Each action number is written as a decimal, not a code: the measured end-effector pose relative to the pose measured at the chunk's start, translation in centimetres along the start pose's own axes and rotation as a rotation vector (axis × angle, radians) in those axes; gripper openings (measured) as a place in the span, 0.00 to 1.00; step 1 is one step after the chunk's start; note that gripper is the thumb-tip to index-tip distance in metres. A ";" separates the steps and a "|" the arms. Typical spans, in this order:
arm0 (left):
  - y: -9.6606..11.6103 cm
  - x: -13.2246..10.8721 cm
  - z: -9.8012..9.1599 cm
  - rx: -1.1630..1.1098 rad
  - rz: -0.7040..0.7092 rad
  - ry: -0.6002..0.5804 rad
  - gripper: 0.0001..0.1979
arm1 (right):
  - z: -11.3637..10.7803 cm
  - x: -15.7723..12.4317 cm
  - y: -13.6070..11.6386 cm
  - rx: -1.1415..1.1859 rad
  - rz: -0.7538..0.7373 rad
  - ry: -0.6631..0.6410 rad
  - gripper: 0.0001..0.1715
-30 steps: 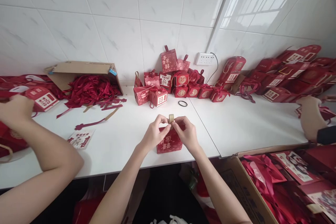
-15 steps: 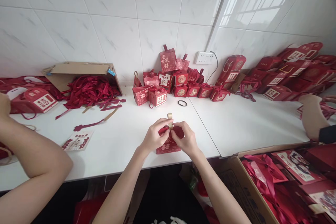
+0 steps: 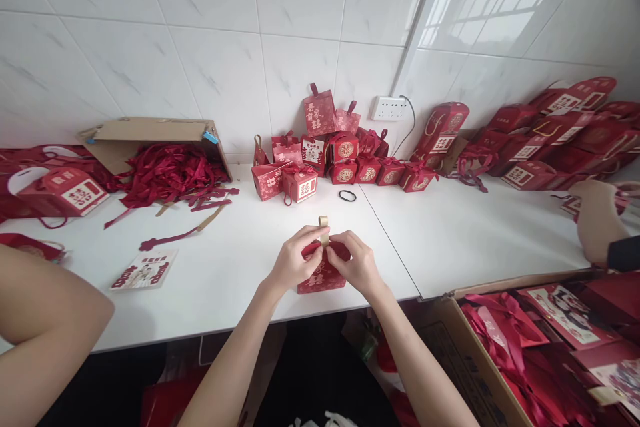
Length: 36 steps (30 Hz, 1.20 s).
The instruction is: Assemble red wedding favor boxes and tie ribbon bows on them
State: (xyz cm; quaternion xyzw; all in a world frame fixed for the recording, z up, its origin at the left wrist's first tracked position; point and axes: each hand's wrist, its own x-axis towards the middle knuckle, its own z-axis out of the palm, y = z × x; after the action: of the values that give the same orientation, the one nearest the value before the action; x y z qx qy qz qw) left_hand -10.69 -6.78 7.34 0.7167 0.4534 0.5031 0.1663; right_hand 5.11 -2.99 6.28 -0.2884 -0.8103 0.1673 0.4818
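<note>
A small red gift box (image 3: 323, 278) with pale printed characters stands near the front edge of the white table (image 3: 210, 310). From its top rises a looped gold ribbon (image 3: 323, 221). My left hand (image 3: 299, 257) pinches the box's top edge at the ribbon's base, with its index finger lying across the ribbon. On the other side, my right hand (image 3: 354, 260) pinches the same top edge, its fingertips close to the left ones. Both hands hide part of the box's upper half.
Red gift boxes (image 3: 345, 173) are grouped by the wall, beside a black ring (image 3: 347, 196). At left lie a printed card (image 3: 144, 269) and a cardboard box (image 3: 150, 128) spilling red ribbons (image 3: 173, 173). A filled carton (image 3: 453, 333) stands front right. Co-workers' arms (image 3: 50, 303) show at both sides.
My hands keep almost the same pinch on the box. At the left, a co-worker's arm has shifted down and left, uncovering a red item on the table. The right co-worker's hand moved slightly.
</note>
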 end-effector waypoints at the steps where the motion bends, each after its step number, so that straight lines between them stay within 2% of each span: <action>1: 0.0 0.0 0.0 0.000 -0.004 -0.002 0.19 | 0.0 0.0 0.0 0.005 -0.003 -0.008 0.06; 16: 0.1 0.1 -0.2 -0.063 -0.019 -0.033 0.17 | 0.0 0.2 0.1 0.102 0.073 -0.062 0.06; 26: 0.1 0.1 -0.2 -0.076 -0.120 0.000 0.14 | -1.0 1.0 -0.1 0.145 0.106 -0.208 0.07; 29: -0.1 0.0 0.0 -0.103 -0.156 0.026 0.13 | -1.0 1.0 0.0 0.158 0.114 -0.217 0.06; 36: -0.2 -0.3 0.5 -0.282 -0.304 0.125 0.23 | -0.6 0.5 -0.2 0.176 0.166 -0.147 0.06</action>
State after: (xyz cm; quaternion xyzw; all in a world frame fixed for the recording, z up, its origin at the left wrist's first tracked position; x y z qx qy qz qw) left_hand -10.34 -6.82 6.80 0.5770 0.4909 0.5741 0.3107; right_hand 5.36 -2.83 6.97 -0.2981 -0.7990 0.2978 0.4290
